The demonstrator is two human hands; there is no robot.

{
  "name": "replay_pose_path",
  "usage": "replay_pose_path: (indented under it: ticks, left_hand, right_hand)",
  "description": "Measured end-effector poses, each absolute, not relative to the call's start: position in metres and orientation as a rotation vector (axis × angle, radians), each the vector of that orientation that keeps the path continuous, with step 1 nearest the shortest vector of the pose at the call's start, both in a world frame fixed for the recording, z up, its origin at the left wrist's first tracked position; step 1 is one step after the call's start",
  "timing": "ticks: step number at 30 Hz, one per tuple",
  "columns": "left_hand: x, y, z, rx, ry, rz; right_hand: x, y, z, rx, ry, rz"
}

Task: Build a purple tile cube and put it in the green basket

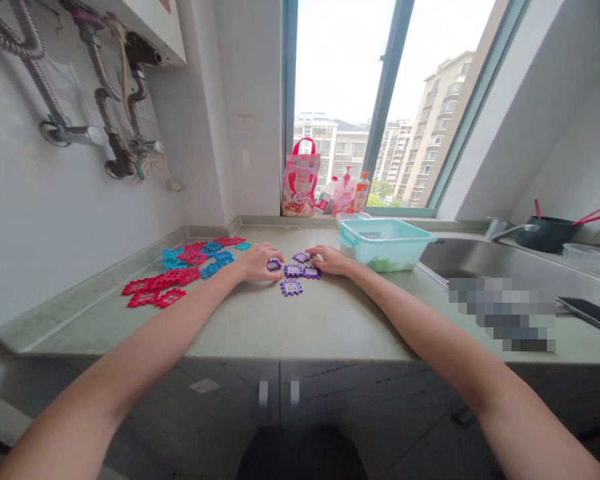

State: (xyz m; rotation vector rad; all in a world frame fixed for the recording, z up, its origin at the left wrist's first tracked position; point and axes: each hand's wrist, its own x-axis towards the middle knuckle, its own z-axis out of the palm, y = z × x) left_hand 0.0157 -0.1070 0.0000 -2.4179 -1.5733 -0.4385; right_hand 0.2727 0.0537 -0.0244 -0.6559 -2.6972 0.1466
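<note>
My left hand (261, 262) is curled around a purple interlocking tile (274, 265) with a pale printed middle, held near the counter. Just to its right, several like tiles lie in a loose cluster, among them a purple tile (293, 270) in the middle and another purple tile (291, 288) nearer me. My right hand (331, 260) rests at the right side of this cluster, its fingers bent together beside the upper purple tile (301, 257) and the right-hand purple tile (312, 273). Something small and whitish shows at its fingertips, too small to name.
Red tiles (175, 277) and blue tiles (217, 265) are spread at the left of the counter (240, 333). A turquoise plastic basin (395, 247) stands behind my right hand, beside the sink (470, 257). A bag (301, 187) and bottles line the windowsill.
</note>
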Motion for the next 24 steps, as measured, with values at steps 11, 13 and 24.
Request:
replay_pose_path:
  ticks: [11,13,24]
  left_hand:
    - [0.011,-0.103,-0.007,-2.432,-1.577,-0.507]
    - [0.010,-0.102,-0.008,-2.433,-1.574,-0.514]
    - [0.006,-0.097,-0.012,-2.435,-1.606,-0.538]
  right_hand:
    - [0.270,0.065,-0.033,-0.719,-2.592,0.179]
    - [0.272,0.068,-0.034,-0.724,-2.592,0.225]
    - [0.272,0.067,-0.027,-0.728,-2.627,0.260]
